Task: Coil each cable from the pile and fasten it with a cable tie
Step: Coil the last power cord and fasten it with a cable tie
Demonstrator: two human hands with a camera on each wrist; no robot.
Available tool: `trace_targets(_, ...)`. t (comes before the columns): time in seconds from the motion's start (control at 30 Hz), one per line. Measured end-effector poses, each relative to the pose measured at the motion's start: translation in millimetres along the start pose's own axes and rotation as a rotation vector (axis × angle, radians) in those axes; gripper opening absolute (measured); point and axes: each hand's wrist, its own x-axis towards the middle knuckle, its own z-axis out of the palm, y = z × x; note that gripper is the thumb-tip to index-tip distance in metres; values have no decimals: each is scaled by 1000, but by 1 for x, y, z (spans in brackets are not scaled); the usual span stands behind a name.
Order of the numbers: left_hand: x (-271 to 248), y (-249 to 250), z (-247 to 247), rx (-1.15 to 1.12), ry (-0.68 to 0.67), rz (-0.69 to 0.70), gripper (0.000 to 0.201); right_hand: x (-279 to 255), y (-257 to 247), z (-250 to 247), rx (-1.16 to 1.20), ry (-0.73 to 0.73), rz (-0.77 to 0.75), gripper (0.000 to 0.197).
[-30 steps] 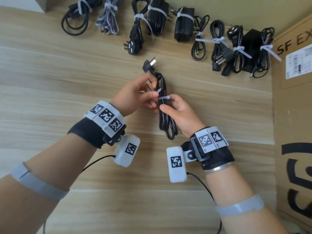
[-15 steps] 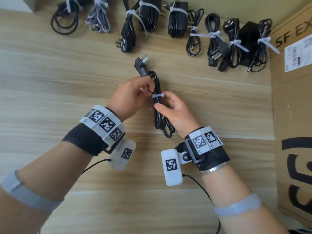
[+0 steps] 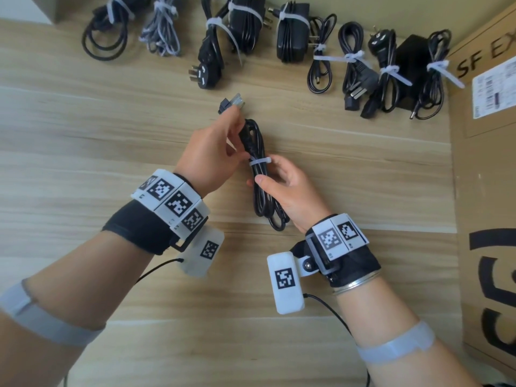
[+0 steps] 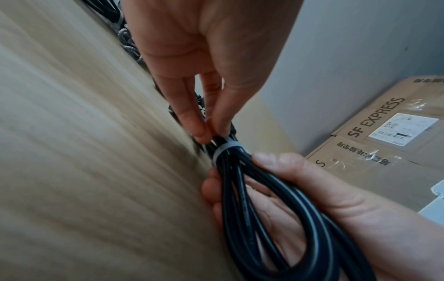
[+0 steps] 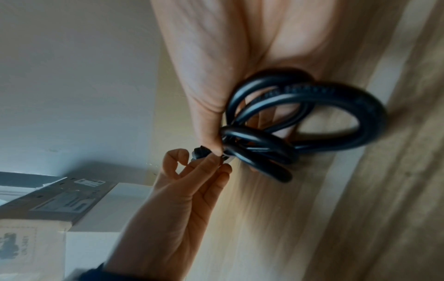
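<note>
A black power cable is folded into a long coil and held above the wooden table. A white cable tie wraps its middle, and its plug sticks out past my left fingers. My right hand grips the coil just below the tie, thumb over the strands. My left hand pinches the tie's tail beside the bundle. In the left wrist view, the left fingertips meet right above the tie. In the right wrist view, the cable's loops hang from my right hand.
A row of tied cables and power adapters lies along the table's far edge. A large cardboard box marked SF EXPRESS stands against the right side. Bare wooden table lies to the left and in front of the hands.
The tie's tail, which stuck up between my left fingers, is now hidden in the pinch. The plug end has swung a little to the left. Both hands keep their hold.
</note>
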Motion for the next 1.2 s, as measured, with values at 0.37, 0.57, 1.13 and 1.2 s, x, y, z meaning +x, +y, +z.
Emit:
trace_targets(0.37, -5, 12, 8, 80, 69, 48, 40, -1, 2, -3, 26, -15, -17, 21)
trace_targets(0.57, 0, 10, 8, -29, 157, -72, 50, 0, 6, -3, 45, -22, -29, 23)
trace_targets(1.13, 12, 8, 1, -565, -142, -537, 30, -2, 10, -1, 103, -2, -8, 28)
trace_targets(1.2, 13, 9, 5, -519, -152, -503, 35, -2, 10, -1, 98, 9, -6, 30)
